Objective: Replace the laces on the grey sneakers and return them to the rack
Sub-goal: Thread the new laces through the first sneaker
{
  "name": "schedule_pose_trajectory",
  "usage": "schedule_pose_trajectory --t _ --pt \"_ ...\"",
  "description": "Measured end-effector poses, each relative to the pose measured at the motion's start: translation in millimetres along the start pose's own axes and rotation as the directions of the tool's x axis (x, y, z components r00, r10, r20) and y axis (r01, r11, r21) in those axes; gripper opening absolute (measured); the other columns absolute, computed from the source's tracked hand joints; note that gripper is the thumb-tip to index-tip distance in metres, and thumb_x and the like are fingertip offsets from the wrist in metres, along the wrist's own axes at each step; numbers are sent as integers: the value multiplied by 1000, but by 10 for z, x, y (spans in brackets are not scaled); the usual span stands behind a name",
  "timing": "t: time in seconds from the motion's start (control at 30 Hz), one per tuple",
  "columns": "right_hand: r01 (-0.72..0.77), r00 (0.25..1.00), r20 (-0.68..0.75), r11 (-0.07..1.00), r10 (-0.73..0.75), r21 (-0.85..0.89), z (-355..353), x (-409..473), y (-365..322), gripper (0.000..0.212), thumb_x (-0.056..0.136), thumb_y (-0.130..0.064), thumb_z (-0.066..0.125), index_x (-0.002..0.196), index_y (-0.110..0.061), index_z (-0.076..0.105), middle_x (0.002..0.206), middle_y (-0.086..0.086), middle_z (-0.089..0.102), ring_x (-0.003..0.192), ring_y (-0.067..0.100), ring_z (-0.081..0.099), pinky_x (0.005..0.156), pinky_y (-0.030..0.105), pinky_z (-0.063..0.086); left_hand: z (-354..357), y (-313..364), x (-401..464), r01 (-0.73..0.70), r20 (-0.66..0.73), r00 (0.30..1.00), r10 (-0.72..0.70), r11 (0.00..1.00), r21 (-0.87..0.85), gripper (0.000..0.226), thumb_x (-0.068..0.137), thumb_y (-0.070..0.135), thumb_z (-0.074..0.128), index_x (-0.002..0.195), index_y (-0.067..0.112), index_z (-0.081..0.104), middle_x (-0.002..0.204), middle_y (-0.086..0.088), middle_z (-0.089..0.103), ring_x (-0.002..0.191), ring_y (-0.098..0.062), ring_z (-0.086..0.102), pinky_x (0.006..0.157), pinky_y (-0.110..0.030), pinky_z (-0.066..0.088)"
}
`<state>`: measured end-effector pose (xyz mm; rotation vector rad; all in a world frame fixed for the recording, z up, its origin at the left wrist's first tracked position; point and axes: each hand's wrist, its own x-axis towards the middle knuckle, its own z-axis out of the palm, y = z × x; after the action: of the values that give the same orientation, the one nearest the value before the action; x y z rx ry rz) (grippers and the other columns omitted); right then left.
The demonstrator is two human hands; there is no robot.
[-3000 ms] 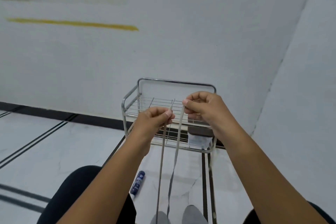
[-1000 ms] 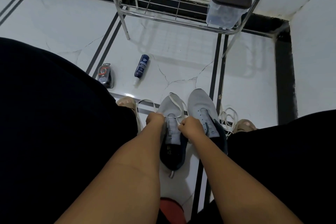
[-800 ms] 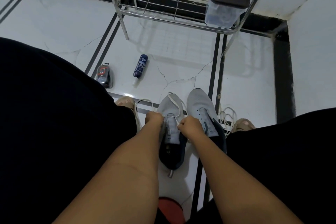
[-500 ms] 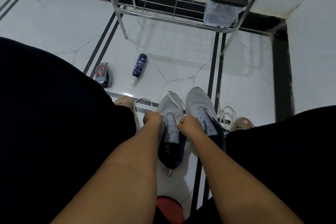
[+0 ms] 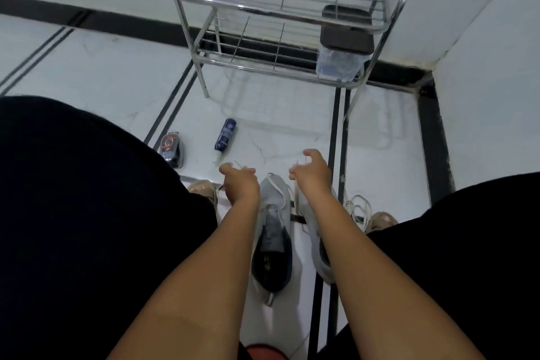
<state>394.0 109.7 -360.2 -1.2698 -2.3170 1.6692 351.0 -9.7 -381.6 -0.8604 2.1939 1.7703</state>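
While both arms reached down between the knees, the left hand (image 5: 241,181) had its fingers curled around one end of the white lace (image 5: 296,199), and the right hand (image 5: 311,172) pinched the other end, thumb and fingers bent like a claw. The lace ran from the right hand down to the left sneaker (image 5: 273,242); on the left side it looked like the same lace, but the blur made that hard to call.

That sneaker sat on the floor (image 5: 117,73) right under the hands, long axis running straight away from the person, toe toward the rack (image 5: 280,6), dark heel opening nearest. The right sneaker (image 5: 317,242) lay just beside it, same direction, mostly hidden by the right forearm.

Room was tight sideways: black-clad legs boxed the shoes in on both sides, with a bare foot (image 5: 203,187) to the left and a loose pile of old laces (image 5: 358,207) to the right. Ahead was open tile up to the rack's legs. A blue bottle (image 5: 225,136) and a small dark case (image 5: 171,147) lay on the left of that gap. A clear container with a dark lid (image 5: 343,47) sat on the rack's lower shelf, right end, close to the wall corner.
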Motion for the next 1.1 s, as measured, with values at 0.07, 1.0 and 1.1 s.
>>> schedule_pose_trajectory --t 0.07,1.0,1.1 --pt "64 998 -11 986 -63 151 -104 -23 -403 18 84 -5 57 96 -17 62 90 5 71 76 18 71 74 32 57 -58 353 -120 -156 105 984 147 984 80 11 96 14 44 101 16 54 99 -1 72 88 -19 66 74 -26 49" --pt "729 675 68 678 -735 97 -1855 -1301 -2856 4 79 -19 78 80 -20 75 76 -3 70 74 10 63 77 31 57 -872 2947 -1414 -553 506 506 699 713 -432 17 80 21 73 94 11 72 81 4 71 78 -4 67 83 -26 50" --pt "720 686 50 687 -726 98 -1873 -1286 -2860 6 76 -23 80 80 -21 76 77 -4 72 75 11 64 81 38 56 -837 2945 -1439 -556 522 481 704 706 -440 15 81 19 73 94 11 72 79 5 72 74 0 66 76 -20 47"
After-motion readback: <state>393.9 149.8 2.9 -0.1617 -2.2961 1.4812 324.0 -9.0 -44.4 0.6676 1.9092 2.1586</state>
